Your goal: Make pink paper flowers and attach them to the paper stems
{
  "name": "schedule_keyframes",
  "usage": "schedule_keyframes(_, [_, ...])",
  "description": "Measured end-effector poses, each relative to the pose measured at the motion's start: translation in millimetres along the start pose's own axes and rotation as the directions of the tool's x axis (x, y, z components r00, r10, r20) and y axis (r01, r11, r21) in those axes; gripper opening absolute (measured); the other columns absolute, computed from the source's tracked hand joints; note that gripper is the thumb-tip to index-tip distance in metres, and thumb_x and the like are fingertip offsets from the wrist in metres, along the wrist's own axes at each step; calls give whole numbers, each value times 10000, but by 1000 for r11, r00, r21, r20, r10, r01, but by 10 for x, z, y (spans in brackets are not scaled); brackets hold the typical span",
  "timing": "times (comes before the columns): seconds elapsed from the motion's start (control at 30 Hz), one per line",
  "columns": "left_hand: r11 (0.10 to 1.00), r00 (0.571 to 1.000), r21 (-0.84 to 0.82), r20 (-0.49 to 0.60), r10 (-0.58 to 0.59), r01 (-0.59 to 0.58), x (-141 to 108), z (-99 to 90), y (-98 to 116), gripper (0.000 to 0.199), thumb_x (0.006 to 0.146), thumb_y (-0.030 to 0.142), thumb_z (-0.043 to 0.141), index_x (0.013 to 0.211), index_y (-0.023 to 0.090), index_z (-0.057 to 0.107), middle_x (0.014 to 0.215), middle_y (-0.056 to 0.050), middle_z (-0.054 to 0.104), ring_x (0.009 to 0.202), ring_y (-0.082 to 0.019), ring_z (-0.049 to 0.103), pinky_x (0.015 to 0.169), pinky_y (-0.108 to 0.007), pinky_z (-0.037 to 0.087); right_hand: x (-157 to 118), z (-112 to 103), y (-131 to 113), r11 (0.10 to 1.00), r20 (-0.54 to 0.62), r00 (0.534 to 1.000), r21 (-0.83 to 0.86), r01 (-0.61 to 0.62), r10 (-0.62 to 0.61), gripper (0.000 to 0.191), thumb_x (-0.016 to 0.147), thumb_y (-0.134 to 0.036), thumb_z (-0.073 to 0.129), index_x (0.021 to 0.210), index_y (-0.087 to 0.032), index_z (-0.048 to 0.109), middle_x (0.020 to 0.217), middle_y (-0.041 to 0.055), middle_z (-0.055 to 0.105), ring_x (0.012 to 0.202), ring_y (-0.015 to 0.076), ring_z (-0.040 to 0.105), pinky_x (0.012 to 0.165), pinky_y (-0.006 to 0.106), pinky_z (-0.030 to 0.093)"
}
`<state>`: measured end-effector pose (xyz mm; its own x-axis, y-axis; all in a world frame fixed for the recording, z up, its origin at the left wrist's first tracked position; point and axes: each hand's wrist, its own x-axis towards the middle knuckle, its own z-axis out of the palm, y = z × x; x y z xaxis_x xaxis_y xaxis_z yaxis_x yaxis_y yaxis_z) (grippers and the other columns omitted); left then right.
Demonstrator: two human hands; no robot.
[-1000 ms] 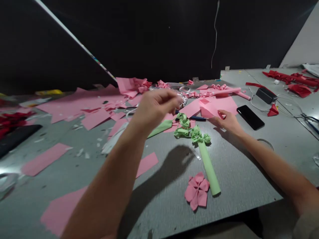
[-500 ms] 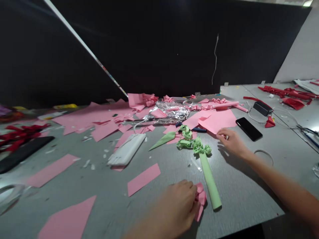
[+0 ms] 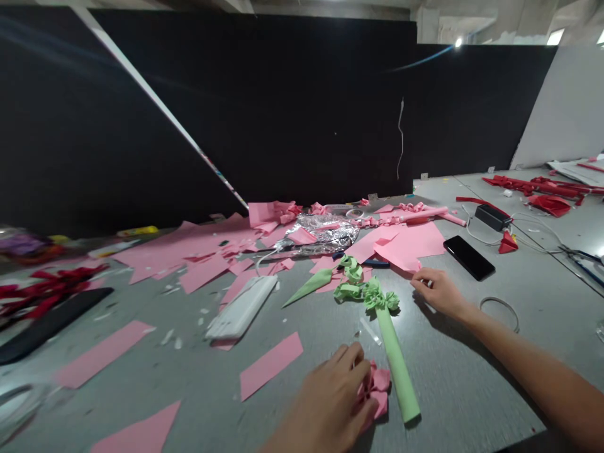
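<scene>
Whereas it was raised earlier, left hand (image 3: 333, 391) is closed round folded pink-paper flower (image 3: 380, 380); right hand (image 3: 438, 291) curled, hold undetermined.

We're in craft workshop, prob.: see grey worktable (image 3: 207, 396) w/ pink paper offcuts (image 3: 271, 365), crumpled foil (image 3: 325, 221), pink paper flower (image 3: 380, 380), red paper pcs. (image 3: 550, 205); blk. partition (image 3: 283, 113) behind, bare upper wall (image 3: 514, 25) above.
</scene>
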<state>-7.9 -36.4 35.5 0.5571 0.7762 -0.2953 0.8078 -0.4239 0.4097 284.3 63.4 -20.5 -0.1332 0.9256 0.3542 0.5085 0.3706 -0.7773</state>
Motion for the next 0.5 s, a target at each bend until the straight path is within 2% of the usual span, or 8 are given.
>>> schedule_keyframes(0.13, [997,998,-72,-51,26,-29,-39,6,-60,141,885,385,711,910,247,699,1150,-104,696,1034,-312,660,847,-412,471,-6,-10,13,1000,1,1000,7,0,0,232,986,-312,593,801,-235,710,858,68,774,803,242,676,706,346,456])
schedule_keyframes(0.2, [991,985,-109,-161,65,-83,52,-128,-193,195,896,451,725,911,256,723,1086,-79,722,971,-282,679,812,-376,481,-5,-2,31,1000,6,1000,6,3,-3,233,987,-321,597,803,-234,712,858,72,776,806,246,681,720,354,463])
schedule_keyframes(0.23, [987,967,-120,-242,76,-107,145,-257,-296,208,898,470,725,906,262,737,1037,-64,735,938,-269,688,789,-359,487,-5,5,42,1000,8,1000,4,4,-4,233,988,-321,597,806,-234,713,859,72,776,806,247,683,725,355,465])
schedule_keyframes(0.3, [987,905,-113,-421,58,-115,433,-636,-566,210,919,455,706,841,266,756,910,-44,759,833,-251,696,754,-351,507,-7,26,66,1000,9,1000,-6,3,-3,233,990,-318,593,807,-234,710,852,68,771,795,244,681,722,352,465])
schedule_keyframes(0.37, [996,814,-90,-578,-55,3,829,-1112,-881,219,923,407,727,784,243,768,854,-54,764,798,-261,704,751,-370,530,-15,51,88,1000,9,1000,-22,1,-1,233,991,-319,591,808,-234,707,833,62,760,769,240,669,714,349,461])
schedule_keyframes(0.43, [992,757,-96,-643,-120,76,1260,-1559,-1179,220,981,367,705,871,190,776,954,-94,770,916,-285,718,859,-420,568,-28,78,105,999,13,1000,-42,5,-4,226,990,-315,591,813,-235,708,823,58,755,753,237,662,722,352,461])
schedule_keyframes(0.5, [987,733,-116,-661,-160,111,1644,-1860,-1406,258,1030,395,707,1145,165,731,1182,-88,739,1060,-253,713,953,-459,599,-43,104,117,998,19,1000,-60,14,-13,210,987,-296,594,825,-238,714,835,56,760,766,240,672,754,361,472])
